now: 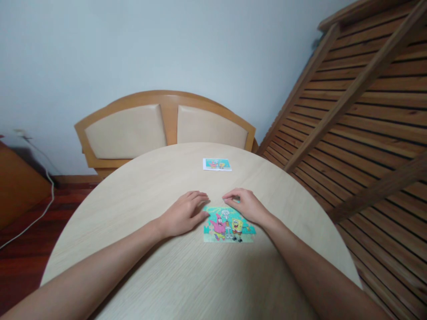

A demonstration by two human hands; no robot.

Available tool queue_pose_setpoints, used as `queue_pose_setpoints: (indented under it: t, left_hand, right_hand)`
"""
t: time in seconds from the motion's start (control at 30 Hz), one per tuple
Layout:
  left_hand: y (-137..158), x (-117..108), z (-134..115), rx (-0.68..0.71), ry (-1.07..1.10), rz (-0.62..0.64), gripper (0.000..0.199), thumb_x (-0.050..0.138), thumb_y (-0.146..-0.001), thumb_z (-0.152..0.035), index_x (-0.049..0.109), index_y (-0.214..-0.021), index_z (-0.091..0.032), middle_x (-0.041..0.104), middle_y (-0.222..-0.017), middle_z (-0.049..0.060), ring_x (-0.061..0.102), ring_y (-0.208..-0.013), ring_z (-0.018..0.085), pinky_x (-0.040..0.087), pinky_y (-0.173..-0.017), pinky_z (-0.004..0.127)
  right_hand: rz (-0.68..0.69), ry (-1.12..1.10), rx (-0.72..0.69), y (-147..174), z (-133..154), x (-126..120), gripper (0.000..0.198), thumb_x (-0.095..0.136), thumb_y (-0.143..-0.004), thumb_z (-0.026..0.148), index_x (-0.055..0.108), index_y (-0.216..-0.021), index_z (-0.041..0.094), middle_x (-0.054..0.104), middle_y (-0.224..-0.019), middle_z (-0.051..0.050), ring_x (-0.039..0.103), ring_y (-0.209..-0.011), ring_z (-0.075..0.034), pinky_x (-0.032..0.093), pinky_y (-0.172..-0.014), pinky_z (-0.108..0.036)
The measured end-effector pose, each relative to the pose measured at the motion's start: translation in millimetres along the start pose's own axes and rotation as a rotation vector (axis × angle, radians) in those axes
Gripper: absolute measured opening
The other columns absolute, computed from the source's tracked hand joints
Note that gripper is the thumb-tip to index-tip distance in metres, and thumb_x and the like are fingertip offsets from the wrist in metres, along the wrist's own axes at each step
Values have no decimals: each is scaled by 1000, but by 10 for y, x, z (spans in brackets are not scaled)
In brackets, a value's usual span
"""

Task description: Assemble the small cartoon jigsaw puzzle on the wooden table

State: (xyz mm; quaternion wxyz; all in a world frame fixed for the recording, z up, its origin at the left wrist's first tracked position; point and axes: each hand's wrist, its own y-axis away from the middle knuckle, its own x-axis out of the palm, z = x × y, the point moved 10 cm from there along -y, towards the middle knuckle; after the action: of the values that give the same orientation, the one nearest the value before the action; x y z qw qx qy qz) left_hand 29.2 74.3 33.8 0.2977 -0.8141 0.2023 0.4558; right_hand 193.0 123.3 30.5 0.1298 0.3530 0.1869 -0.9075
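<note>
A jigsaw puzzle (230,227) of joined pieces lies flat on the table, showing a pink starfish, a pale figure and a yellow sponge character on turquoise. Its left and lower right edges look uneven. My left hand (185,213) rests at its upper left, fingers stretched and slightly bent, thumb tip at the puzzle's edge; nothing shows in it. Over the upper right edge is my right hand (248,205), its fingers bent and the fingertips close to the thumb. Whatever may be between them is too small to make out. Part of the puzzle's top right is hidden beneath this hand.
Farther back on the round pale wooden table (160,173) lies a small picture card (217,164) with the same cartoon scene. Behind the table stands a padded wooden headboard (171,120). A slatted wooden frame (360,106) leans at the right; a white cable (50,195) hangs at left.
</note>
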Motion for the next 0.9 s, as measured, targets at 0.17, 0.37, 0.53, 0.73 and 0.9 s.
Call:
queue_pose_setpoints:
  t: [0.17,0.37,0.53,0.73,0.9]
  left_hand:
    - [-25,-29,116,-230,308,-71,24,57,-94,-35,70,-108,-19,73,-105,8,66,-97,22,50,-89,36]
    - [-21,59,153,-349,620,-104,26,63,-89,-39,69,-93,-14,71,-81,6,60,-71,15,45,-66,27]
    - [-14,119,185,-359,682,-65,25,64,-86,-37,69,-91,-13,69,-79,5,56,-69,14,43,-64,26]
    - [13,252,210,-345,629,58,25,60,-82,-32,73,-90,-13,65,-73,2,52,-65,13,41,-62,25]
    - [54,365,295,-364,627,83,21,63,-74,-30,71,-84,-13,63,-68,0,51,-61,12,40,-59,23]
  right_hand:
    - [-31,-241,44,53,221,86,18,69,-84,32,76,-90,17,77,-88,-6,70,-85,-21,52,-81,-34]
    - [3,-386,75,113,375,294,23,72,-80,38,73,-85,16,77,-86,-7,70,-82,-21,54,-77,-33]
    - [68,-436,116,136,372,393,29,76,-77,43,72,-82,15,77,-86,-8,70,-82,-20,53,-78,-33]
    - [165,-173,-21,195,469,343,10,72,-82,27,74,-84,17,76,-84,-4,68,-79,-18,49,-75,-29]
    - [247,42,-268,265,629,335,13,78,-79,27,72,-89,20,74,-92,-3,65,-92,-20,45,-86,-32]
